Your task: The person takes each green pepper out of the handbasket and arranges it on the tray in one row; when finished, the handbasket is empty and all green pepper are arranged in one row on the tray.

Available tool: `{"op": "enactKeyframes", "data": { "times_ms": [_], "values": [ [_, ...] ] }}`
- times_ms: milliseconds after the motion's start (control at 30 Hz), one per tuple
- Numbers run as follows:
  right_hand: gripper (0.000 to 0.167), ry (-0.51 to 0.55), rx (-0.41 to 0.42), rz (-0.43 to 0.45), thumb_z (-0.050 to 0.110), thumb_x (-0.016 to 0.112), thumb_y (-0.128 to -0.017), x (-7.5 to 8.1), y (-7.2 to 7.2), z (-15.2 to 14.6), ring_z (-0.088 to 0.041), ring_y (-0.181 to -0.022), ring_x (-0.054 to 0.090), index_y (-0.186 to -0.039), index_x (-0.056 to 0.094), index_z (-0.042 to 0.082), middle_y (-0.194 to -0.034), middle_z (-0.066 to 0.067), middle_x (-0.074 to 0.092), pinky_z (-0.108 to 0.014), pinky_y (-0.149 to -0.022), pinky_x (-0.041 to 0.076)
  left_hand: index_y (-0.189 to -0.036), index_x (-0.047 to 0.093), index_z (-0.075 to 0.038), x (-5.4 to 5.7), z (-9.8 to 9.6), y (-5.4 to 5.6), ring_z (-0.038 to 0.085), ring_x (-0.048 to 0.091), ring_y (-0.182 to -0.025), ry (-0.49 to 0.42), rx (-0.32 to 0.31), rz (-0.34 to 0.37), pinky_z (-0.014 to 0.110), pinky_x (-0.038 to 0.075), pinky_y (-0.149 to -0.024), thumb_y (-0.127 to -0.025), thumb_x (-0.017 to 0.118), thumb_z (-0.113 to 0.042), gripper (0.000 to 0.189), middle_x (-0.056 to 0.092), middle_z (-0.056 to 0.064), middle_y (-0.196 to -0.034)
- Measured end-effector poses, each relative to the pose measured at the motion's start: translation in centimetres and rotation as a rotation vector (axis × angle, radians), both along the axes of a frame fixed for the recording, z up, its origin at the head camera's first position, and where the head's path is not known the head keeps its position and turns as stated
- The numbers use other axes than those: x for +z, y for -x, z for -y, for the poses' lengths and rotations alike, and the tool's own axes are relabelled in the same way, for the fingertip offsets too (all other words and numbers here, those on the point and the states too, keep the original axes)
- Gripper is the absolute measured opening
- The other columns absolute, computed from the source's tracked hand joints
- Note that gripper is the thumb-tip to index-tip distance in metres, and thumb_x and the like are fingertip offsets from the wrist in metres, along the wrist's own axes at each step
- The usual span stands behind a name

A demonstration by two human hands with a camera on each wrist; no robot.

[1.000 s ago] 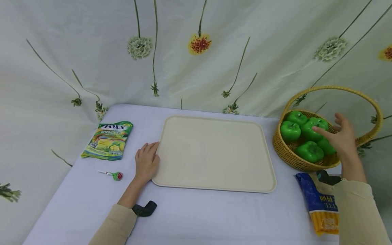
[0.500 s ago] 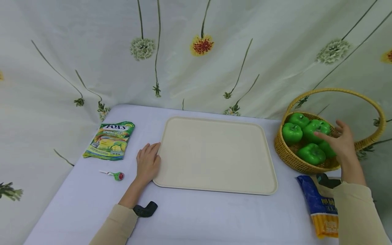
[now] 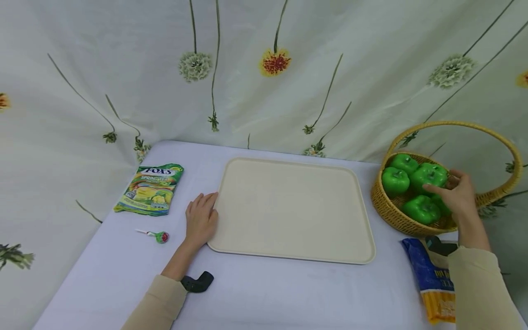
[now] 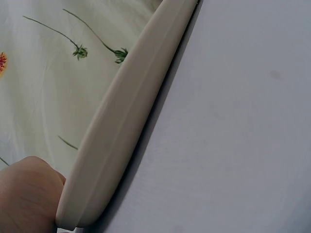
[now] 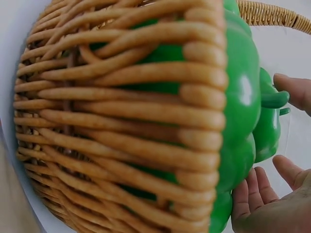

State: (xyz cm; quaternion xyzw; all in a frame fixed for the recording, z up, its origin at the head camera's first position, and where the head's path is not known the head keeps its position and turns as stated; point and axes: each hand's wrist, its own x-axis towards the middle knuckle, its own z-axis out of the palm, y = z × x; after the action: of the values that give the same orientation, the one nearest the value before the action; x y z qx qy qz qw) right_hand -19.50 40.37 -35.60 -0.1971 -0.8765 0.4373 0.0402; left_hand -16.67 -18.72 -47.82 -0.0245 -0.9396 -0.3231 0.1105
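My left hand (image 3: 201, 220) rests at the left edge of a beige tray (image 3: 293, 211). Part of that hand (image 4: 29, 196) shows beside the tray rim (image 4: 116, 116) in the left wrist view. Over the right side of a wicker basket (image 3: 389, 213), my right hand (image 3: 459, 195) reaches in with thumb and fingers spread about a green bell pepper (image 3: 429, 176). In the right wrist view the fingers (image 5: 255, 189) are close beside the peppers (image 5: 243, 87); whether they touch is hard to tell. Several green bell peppers fill the basket.
A green FOX'S candy bag (image 3: 150, 190) lies at the left of the white-covered table, with a lollipop (image 3: 158, 236) below it. In front of the basket is a blue and orange packet (image 3: 433, 279), partly under the right sleeve. The basket's tall handle (image 3: 458, 123) arches behind the right hand.
My right hand has lowered toward the peppers, and its thumb and fingers have come nearer to one of them. The left hand stays at the tray edge. The whole head view has shifted slightly.
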Motion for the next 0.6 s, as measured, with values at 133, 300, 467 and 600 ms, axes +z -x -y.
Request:
{"op": "enactKeyframes", "data": {
  "times_ms": [133, 300, 467, 600],
  "values": [
    [0.089, -0.02, 0.011, 0.013, 0.031, 0.057, -0.095, -0.11, 0.08, 0.08, -0.05, -0.142, 0.018, -0.155, 0.0, 0.001, -0.159, -0.031, 0.007, -0.062, -0.111, 0.027, -0.139, 0.05, 0.001, 0.0, -0.02, -0.07, 0.045, 0.027, -0.142, 0.0, 0.001, -0.005, 0.066, 0.007, -0.115, -0.092, 0.042, -0.005, 0.048, 0.05, 0.022, -0.141],
    [0.087, -0.05, 0.028, 0.016, 0.031, 0.056, -0.096, -0.27, 0.2, 0.2, -0.053, -0.14, 0.019, -0.155, 0.0, -0.002, -0.157, -0.033, 0.008, -0.064, -0.108, 0.029, -0.139, 0.05, 0.001, -0.19, 0.08, -0.11, 0.045, 0.027, -0.142, 0.0, -0.002, -0.01, 0.066, 0.007, -0.115, -0.092, 0.043, -0.005, 0.048, 0.051, 0.022, -0.141],
    [0.084, -0.085, 0.033, 0.016, 0.03, 0.055, -0.096, -0.44, 0.17, 0.27, -0.054, -0.139, 0.021, -0.154, 0.004, -0.003, -0.155, -0.035, 0.008, -0.065, -0.107, 0.03, -0.139, 0.05, 0.001, -0.24, 0.09, -0.05, 0.045, 0.027, -0.142, 0.006, 0.0, -0.008, 0.066, 0.008, -0.116, -0.092, 0.043, -0.005, 0.048, 0.05, 0.022, -0.142],
    [0.085, -0.083, 0.03, 0.017, 0.032, 0.055, -0.095, -0.54, 0.09, 0.24, -0.055, -0.139, 0.021, -0.155, 0.005, -0.003, -0.155, -0.035, 0.008, -0.065, -0.106, 0.031, -0.14, 0.049, 0.001, -0.16, 0.06, 0.01, 0.044, 0.026, -0.143, 0.008, 0.003, 0.002, 0.065, 0.007, -0.116, -0.092, 0.043, -0.006, 0.049, 0.05, 0.021, -0.142]
  ]
}}
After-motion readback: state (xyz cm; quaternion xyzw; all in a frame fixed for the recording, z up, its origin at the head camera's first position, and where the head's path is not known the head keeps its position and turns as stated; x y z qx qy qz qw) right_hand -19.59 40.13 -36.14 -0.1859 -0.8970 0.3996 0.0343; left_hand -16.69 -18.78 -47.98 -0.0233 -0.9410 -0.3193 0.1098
